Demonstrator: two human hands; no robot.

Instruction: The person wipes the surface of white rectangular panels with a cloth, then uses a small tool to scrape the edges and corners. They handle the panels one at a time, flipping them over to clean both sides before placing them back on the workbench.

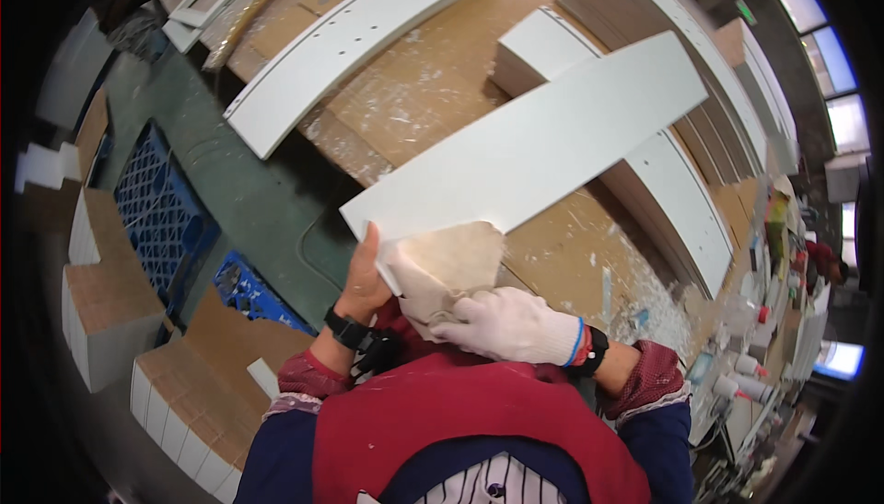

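Observation:
A long white board (543, 127) lies slantwise in front of me, its far end resting over other white boards. My bare left hand (365, 276) grips the near left corner, thumb up along the edge and the other fingers hidden beneath. A cream cloth (451, 260) drapes over the near end of the board. My right hand (508, 324), in a white knitted glove, is closed on the cloth's lower part, close to my red apron (442, 412).
Another white board with holes (341, 48) spans the table's left edge. Stacks of white boards (668, 196) stand on the brown worktable (405, 104). Blue plastic pallets (161, 214) and board stacks (189, 393) are on the left. Small bottles (737, 384) crowd the right.

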